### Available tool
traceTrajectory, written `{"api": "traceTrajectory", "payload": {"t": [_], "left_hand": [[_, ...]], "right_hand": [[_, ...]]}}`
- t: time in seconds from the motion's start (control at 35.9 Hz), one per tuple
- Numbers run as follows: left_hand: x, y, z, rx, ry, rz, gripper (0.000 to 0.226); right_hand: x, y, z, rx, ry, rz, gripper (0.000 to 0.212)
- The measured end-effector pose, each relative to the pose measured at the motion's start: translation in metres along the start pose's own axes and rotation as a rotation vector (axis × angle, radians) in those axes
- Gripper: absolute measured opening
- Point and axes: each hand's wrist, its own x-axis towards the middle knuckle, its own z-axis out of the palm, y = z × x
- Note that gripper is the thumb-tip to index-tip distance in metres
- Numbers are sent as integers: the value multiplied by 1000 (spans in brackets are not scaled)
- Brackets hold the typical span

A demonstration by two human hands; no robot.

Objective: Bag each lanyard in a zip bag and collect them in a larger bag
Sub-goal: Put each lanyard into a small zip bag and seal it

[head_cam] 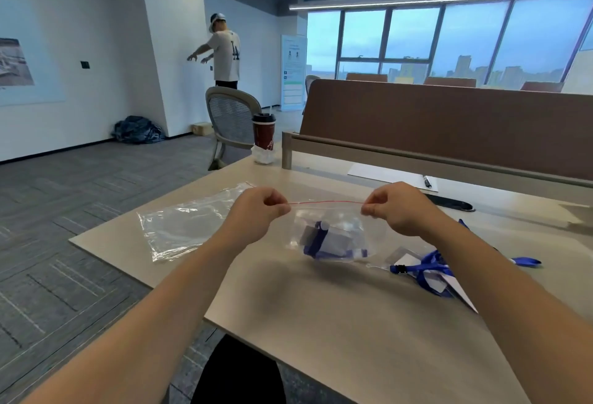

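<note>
Mid-sealing: pinching the red strip of the small zip bag point(333, 240) at either end with left hand point(256, 211) and right hand point(394, 207), blue lanyard point(317, 240) inside, held over the surface point(321, 323). Next, likely: pressing the seal closed, then slipping it into the larger bag point(186, 227) lying flat at left.

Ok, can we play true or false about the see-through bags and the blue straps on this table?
1. The left hand and the right hand pinch the top of the small clear zip bag with a red strip. True.
2. That small bag is empty. False: a folded blue lanyard sits inside.
3. The large clear plastic bag lies flat on the beige table, left of the hands. True.
4. The loose blue lanyard with a clear badge holder lies inside the large bag. False: it lies on the bare table, right of the small bag.
5. The red paper cup with a black lid has tipped over. False: it stands upright.
</note>
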Motion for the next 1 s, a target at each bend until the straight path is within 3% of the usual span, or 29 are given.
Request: {"api": "traceTrajectory", "payload": {"t": [0.14, 0.45, 0.67, 0.83, 1.0], "left_hand": [[3, -1, -2, -301, 54, -11, 11], [6, -20, 8, -486, 13, -109, 9], [2, -21, 13, -648, 76, -189, 12], [-4, -20, 16, -565, 116, -71, 11], [-11, -17, 21, -612, 116, -14, 10]], "right_hand": [[2, -2, -2, 92, 32, -44, 16], [8, 8, 7, 244, -49, 32, 16], [9, 3, 0, 10, -67, -40, 14], [8, -25, 7, -185, -45, -143, 54], [11, -57, 27, -80, -91, -259, 24]]}}
